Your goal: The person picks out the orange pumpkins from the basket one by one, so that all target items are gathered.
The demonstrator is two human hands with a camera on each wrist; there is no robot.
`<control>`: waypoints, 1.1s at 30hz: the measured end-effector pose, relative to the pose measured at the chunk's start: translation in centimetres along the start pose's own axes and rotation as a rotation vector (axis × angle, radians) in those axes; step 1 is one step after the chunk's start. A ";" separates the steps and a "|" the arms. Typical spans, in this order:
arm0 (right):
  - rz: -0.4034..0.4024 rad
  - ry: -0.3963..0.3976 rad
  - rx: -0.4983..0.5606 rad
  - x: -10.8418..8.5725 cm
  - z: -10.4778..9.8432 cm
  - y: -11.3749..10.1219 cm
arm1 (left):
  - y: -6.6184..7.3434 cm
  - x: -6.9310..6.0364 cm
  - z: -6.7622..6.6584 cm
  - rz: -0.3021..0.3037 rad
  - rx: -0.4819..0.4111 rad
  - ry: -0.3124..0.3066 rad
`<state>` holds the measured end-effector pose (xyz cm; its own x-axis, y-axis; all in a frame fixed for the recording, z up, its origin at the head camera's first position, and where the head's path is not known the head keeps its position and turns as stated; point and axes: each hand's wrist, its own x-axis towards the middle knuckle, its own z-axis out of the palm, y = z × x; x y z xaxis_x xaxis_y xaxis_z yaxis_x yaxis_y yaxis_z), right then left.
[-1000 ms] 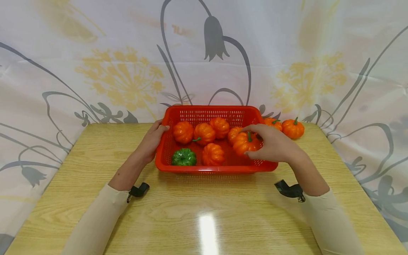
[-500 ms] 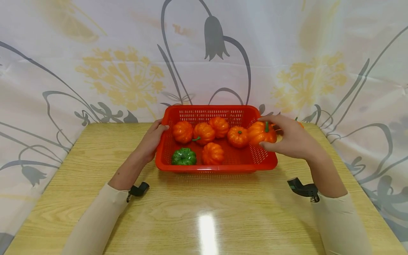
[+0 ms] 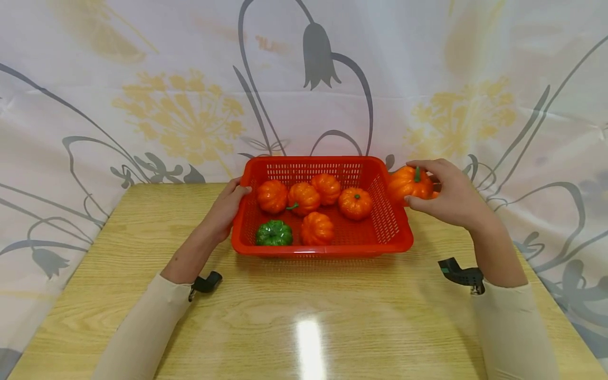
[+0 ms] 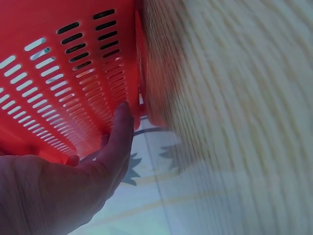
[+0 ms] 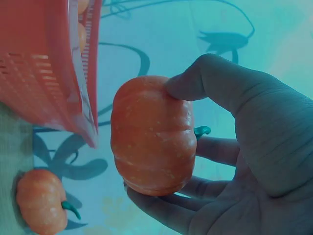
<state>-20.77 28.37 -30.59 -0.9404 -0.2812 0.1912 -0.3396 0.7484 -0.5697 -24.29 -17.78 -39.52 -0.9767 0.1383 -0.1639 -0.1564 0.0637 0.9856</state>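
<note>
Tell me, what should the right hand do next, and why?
Probably lower the held pumpkin onto the table: the right hand has it in the air beside the basket, and another pumpkin rests on the table nearby.

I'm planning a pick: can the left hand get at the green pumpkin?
Probably yes: the left hand holds the red basket and would likely need to let go, but the green pumpkin lies near that hand, uncovered from above.
</note>
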 end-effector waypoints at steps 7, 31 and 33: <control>0.050 0.091 -0.024 0.0 -0.8 1.5 | 0.0 -0.1 -0.1 0.004 0.009 -0.003; 0.262 0.308 0.008 0.4 -1.4 6.4 | 0.1 -0.1 -0.1 -0.008 0.022 -0.006; 0.288 0.312 0.013 0.5 -1.4 6.6 | 0.1 -0.1 -0.1 -0.007 0.024 -0.005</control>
<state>-23.50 34.07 -33.14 -0.9575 0.1350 0.2548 -0.0641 0.7618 -0.6446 -24.23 -17.84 -39.41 -0.9750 0.1423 -0.1706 -0.1592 0.0881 0.9833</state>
